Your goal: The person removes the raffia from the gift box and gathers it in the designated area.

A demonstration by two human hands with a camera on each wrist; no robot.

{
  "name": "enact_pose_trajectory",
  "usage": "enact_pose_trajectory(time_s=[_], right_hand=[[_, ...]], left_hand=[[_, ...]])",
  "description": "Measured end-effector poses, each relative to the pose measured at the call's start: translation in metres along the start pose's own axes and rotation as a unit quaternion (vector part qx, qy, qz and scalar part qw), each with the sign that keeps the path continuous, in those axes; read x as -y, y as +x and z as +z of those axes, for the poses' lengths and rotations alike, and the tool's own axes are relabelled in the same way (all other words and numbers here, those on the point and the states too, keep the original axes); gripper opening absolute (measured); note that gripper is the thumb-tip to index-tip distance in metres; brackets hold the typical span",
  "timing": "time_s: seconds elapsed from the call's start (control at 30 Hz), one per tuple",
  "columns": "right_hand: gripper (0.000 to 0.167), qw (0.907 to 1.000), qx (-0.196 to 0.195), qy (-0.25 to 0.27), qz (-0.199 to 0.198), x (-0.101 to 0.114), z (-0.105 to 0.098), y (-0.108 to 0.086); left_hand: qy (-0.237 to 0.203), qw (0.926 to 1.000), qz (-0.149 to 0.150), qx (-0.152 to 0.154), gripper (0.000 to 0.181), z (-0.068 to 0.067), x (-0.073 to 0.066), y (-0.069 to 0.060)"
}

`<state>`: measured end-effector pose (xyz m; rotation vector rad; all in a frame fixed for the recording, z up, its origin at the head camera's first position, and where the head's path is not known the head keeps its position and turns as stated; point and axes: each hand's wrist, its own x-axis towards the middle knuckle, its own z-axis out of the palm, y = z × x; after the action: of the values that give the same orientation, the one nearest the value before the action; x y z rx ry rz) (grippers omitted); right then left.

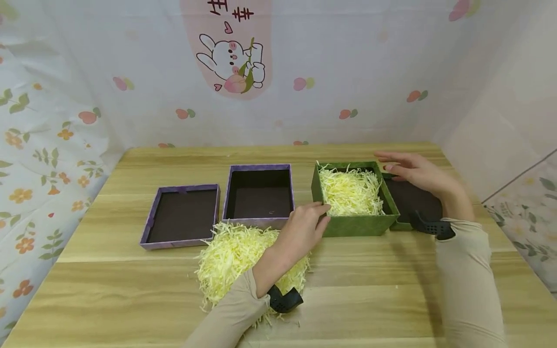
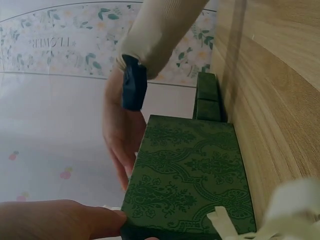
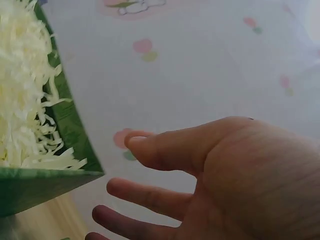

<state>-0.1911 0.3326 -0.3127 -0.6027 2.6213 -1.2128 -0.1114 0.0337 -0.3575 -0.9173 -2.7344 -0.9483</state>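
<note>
A green box (image 1: 357,226) filled with pale yellow shredded paper (image 1: 350,193) stands right of centre. My left hand (image 1: 302,227) is at its front left corner, holding the edge; in the left wrist view a fingertip (image 2: 112,220) meets the rim of the patterned green wall. Beyond the box's back right side, my right hand (image 1: 415,171) hovers with fingers spread and nothing held. The right wrist view shows a gap between those fingers and the box corner. Below the right hand lies a shallow green lid (image 1: 415,200) with a dark inside.
A loose heap of yellow shredded paper (image 1: 230,261) lies on the wooden table (image 1: 370,299), partly under my left forearm. Behind the heap stands a purple box (image 1: 261,222) with a dark inside. To its left is a purple lid (image 1: 183,215). A printed curtain (image 1: 330,58) hangs behind.
</note>
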Motion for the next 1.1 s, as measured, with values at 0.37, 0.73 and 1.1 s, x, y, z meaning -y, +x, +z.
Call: enact_pose_trajectory(time_s=[0.37,0.73,1.1], right_hand=[[0.044,0.9996,0.001,-0.01,0.027,-0.027,0.013,0.011],[0.045,0.9992,0.015,0.022,0.029,-0.028,0.01,0.015],[0.049,0.9976,-0.002,0.048,0.05,-0.032,0.011,0.014]], left_hand=[[-0.005,0.9997,0.018,-0.013,0.026,0.002,0.002,-0.001],[0.004,0.9999,0.006,-0.013,0.028,0.0,0.002,0.0],[0.053,0.9983,-0.004,0.023,0.031,-0.003,-0.008,0.002]])
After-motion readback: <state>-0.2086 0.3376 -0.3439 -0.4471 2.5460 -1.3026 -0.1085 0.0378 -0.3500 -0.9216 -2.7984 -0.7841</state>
